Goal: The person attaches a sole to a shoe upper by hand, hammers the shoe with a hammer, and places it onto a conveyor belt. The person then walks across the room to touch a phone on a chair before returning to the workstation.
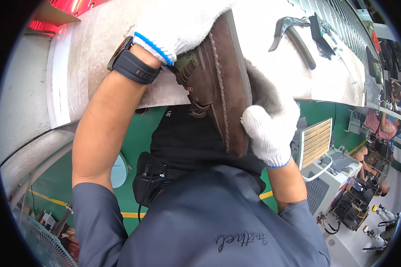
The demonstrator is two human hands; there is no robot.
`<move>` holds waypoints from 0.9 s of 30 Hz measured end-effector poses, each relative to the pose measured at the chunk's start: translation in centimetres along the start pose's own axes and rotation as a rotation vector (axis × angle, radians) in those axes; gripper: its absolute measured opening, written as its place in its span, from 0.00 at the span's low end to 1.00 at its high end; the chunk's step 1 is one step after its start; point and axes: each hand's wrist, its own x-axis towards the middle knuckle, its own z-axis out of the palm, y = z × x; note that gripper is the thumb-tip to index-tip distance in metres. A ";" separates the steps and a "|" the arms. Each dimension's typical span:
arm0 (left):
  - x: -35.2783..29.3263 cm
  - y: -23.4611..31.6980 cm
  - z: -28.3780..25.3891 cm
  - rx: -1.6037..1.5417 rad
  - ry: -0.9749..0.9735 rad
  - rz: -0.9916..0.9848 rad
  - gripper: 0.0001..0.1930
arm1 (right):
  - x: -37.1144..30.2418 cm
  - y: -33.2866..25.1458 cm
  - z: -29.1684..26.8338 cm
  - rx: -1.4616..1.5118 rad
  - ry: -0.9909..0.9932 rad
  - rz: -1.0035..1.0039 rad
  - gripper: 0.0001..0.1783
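Work in hand looks like steadying and handling the sole edge of a brown laced shoe with a matte, suede-like upper (205,84), its long pale row of raised stitching (223,100) running beside the sole. The shoe is tilted on its side across the near edge of the pale, scuffed bench (98,58), the far end over the surface and the near end hanging out in front of the black trousers (187,138). The left hand in a white knitted glove with a blue cuff edge (180,26) lies against the upper at the far end, above the dark laces; part of it is cut off by the frame, so I cannot tell how tightly that grip is closed. The right hand in a matching white glove (274,118) is clamped on the sole side, thumb at the edge and fingers reaching along the underside. A hammer with a curved dark head and a straight handle (302,46) lies on the bench to the right, untouched. My judgement is that the next move calls for a firm hold by the left while the right presses or turns the sole evenly, keeping the stitched seam from twisting.
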 end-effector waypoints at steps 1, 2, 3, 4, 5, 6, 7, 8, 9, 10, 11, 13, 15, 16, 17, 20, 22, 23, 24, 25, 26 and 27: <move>0.1 0.1 -0.1 0.052 -0.012 -0.003 0.19 | 0.4 -0.7 0.4 -0.008 0.003 -0.001 0.40; 0.2 0.4 -0.3 0.114 -0.025 -0.004 0.19 | 1.2 -1.7 1.1 0.080 0.052 0.149 0.38; 0.1 0.3 -0.4 0.116 -0.026 0.000 0.19 | 1.8 -2.4 1.5 0.169 0.101 0.301 0.37; 0.0 0.0 -0.4 0.120 -0.006 0.026 0.19 | 3.0 -2.4 1.2 0.054 0.079 0.278 0.32; -0.1 -0.1 -0.2 0.121 0.011 0.055 0.19 | 4.1 -1.8 0.6 -0.195 0.124 0.196 0.29; -0.1 -0.1 -0.2 0.125 0.008 0.069 0.19 | 5.6 -0.9 0.0 -0.442 0.171 0.107 0.25; -0.1 0.0 -0.3 0.143 -0.006 0.027 0.19 | 7.0 0.4 -1.3 -0.572 0.272 0.005 0.25; 0.0 0.1 -0.2 0.160 -0.018 -0.014 0.19 | 8.1 1.5 -3.0 -0.704 0.374 -0.097 0.25; 0.0 0.1 -0.2 0.139 -0.021 0.016 0.20 | 9.0 1.9 -4.4 -0.721 0.369 -0.080 0.21; -0.1 -1.5 -0.5 0.141 -0.020 0.033 0.20 | 9.7 2.6 -5.9 -0.723 0.381 -0.093 0.21; -0.2 -4.2 -1.3 0.571 -0.010 0.250 0.17 | 10.2 3.5 -7.1 -0.915 0.334 -0.152 0.21; 0.0 -6.0 -1.8 0.994 0.001 0.473 0.21 | 9.7 4.1 -7.8 -1.211 0.188 -0.115 0.23; 0.0 -6.0 -1.6 0.844 -0.002 0.481 0.25 | 8.3 3.9 -9.0 -1.262 0.165 -0.219 0.23; 0.3 -6.0 -1.5 0.838 -0.005 0.490 0.25 | 7.6 3.9 -9.7 -1.305 0.130 -0.326 0.24; 0.4 -6.4 -1.6 0.820 -0.022 0.480 0.25 | 6.1 3.1 -8.9 -1.140 0.112 -0.317 0.24; 1.2 -7.7 -2.0 0.826 -0.036 0.482 0.24 | 0.9 0.7 -8.2 -1.131 0.143 -0.192 0.25; 1.2 -7.8 -2.0 0.851 -0.044 0.490 0.24 | -3.4 0.5 -7.6 -0.837 0.145 0.030 0.25; 1.2 -7.6 -2.0 0.902 -0.040 0.498 0.24 | -4.7 -0.8 -6.6 -0.685 0.113 -0.151 0.24; 1.3 -7.4 -1.8 0.948 -0.037 0.510 0.24 | -6.5 -1.0 -5.9 -0.339 0.144 -0.149 0.26; 0.9 -7.4 -2.1 0.957 -0.037 0.501 0.24 | -8.1 -3.7 -4.9 -0.138 0.196 0.165 0.28; 0.8 -7.4 -2.1 0.977 -0.020 0.494 0.24 | -9.6 -6.5 -4.2 0.061 0.247 0.478 0.29; 1.1 -7.2 -1.9 0.990 -0.003 0.498 0.24 | -11.6 -6.2 -4.9 -0.117 0.171 0.319 0.29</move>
